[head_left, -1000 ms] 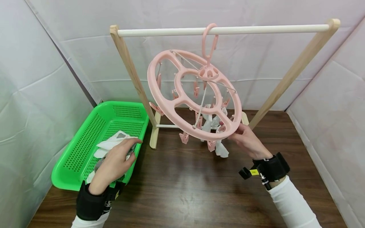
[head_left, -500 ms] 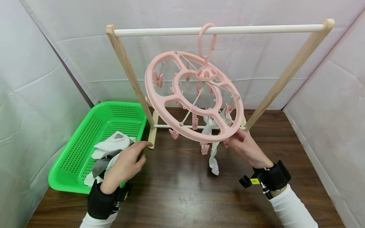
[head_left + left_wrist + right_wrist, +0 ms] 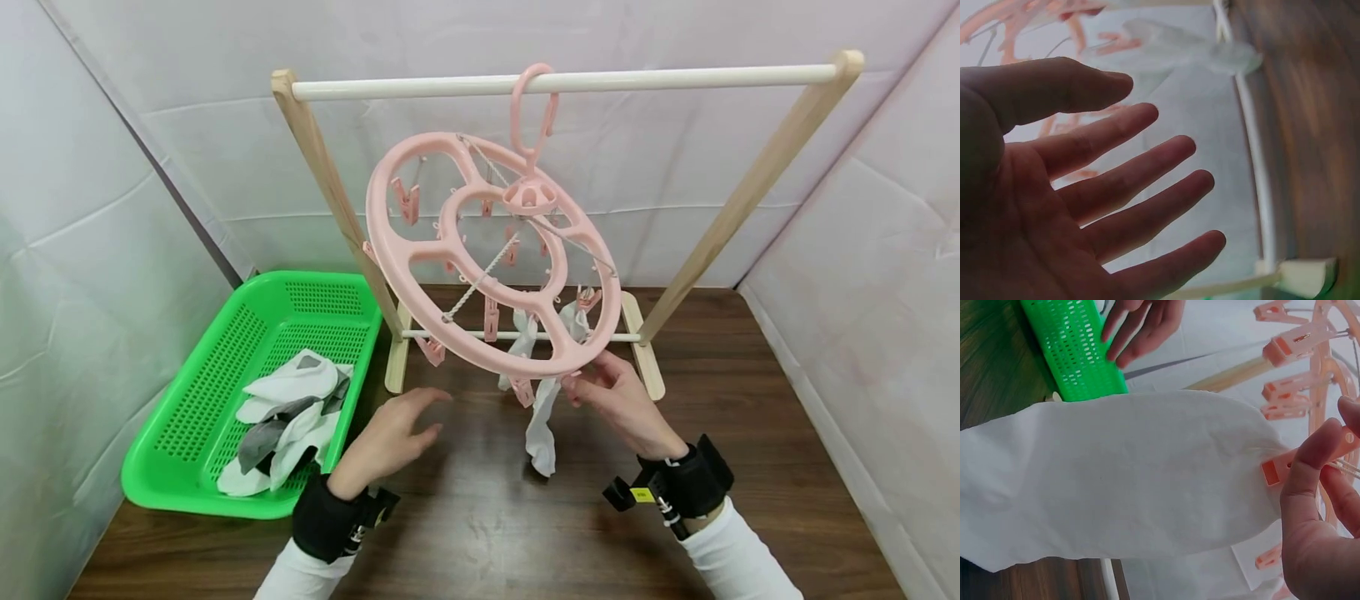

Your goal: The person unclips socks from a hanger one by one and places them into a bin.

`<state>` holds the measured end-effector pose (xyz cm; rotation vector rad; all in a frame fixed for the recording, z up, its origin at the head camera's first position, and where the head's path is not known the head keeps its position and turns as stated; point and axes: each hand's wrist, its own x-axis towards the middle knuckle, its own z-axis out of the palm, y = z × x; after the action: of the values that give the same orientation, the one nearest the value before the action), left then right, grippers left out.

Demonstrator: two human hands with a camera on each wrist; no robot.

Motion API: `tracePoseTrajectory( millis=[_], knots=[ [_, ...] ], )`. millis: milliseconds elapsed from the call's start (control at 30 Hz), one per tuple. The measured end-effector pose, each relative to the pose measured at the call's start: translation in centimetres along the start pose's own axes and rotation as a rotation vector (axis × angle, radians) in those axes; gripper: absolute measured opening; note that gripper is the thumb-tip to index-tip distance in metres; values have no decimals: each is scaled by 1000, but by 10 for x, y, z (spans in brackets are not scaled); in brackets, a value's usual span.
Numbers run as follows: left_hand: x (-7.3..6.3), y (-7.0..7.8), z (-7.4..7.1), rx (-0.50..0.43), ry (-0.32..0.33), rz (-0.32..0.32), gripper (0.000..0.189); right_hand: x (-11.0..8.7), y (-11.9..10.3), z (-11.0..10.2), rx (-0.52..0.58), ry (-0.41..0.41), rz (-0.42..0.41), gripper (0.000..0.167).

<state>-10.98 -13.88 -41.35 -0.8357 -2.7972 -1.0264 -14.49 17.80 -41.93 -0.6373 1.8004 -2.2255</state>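
My right hand [image 3: 618, 404] is at the near right rim of the pink round clip hanger [image 3: 390, 246]. In the right wrist view its fingers pinch a pink clothespin [image 3: 1279, 470], whose end sits on the rounded end of a white sock [image 3: 1116, 478]. That sock [image 3: 542, 433] hangs below the rim in the head view. My left hand [image 3: 390, 440] hovers over the table between the basket and the hanger. Its fingers are spread and hold nothing in the left wrist view, where the hand [image 3: 1110, 181] faces the hanging things.
The hanger hooks over the white bar [image 3: 420, 86] of a wooden stand [image 3: 757, 192] and tilts down to the right. More white socks [image 3: 522, 333] hang from its clips. A green basket [image 3: 161, 467] at the left holds white and grey socks [image 3: 296, 383].
My left hand has moved right, out from over the basket to above the table. The hanger has turned and shifted slightly left, with my right hand following; the sock now hangs lower and further left.
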Motion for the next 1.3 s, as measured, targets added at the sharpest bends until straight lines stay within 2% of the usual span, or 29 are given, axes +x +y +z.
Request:
tracePoseTrajectory(
  millis=[133,267,533,700,800,1100,1300],
  knots=[
    [9,0,15,-29,-24,12,37,2,0,7,-7,21,-1,31],
    [19,6,29,-91,-57,4,48,4,1,15,-26,20,22,29],
    [43,20,52,-276,-89,52,57,11,4,27,-33,-32,27,28],
    [48,24,59,-359,-58,56,39,14,5,34,-21,-80,6,28],
    [49,25,60,-357,-46,54,34,16,4,36,-26,-87,-3,30],
    [47,23,59,-289,-43,81,38,19,3,38,-126,-82,-53,26],
    [45,23,58,-296,-86,69,42,23,4,37,-131,-118,-87,23]
  ],
)
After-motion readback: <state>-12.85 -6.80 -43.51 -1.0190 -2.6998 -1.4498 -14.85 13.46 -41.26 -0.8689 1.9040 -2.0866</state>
